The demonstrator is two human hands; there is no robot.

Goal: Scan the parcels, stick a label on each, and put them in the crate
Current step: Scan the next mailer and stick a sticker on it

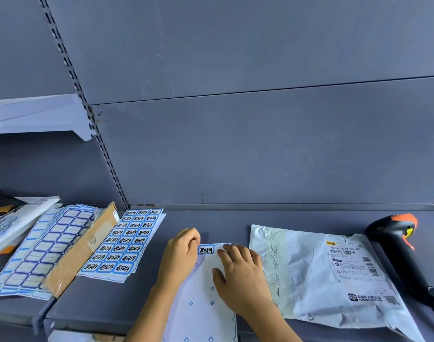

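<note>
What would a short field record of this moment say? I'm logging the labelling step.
left hand: grip pinching the blue-bordered handwritten label
right hand: pressing down the nearly empty white backing sheet
parcel: grey plastic mailer bag flat on the shelf, printed shipping label up
scanner: black and orange handheld barcode scanner lying right of the parcel
spare labels: full written sheet to the left
crate: not visible

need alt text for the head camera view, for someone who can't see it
Two bare hands, left hand and right hand, peel the last label off a nearly empty sticker sheet on a grey shelf. A white parcel and barcode scanner lie right, full label sheets left.
</note>
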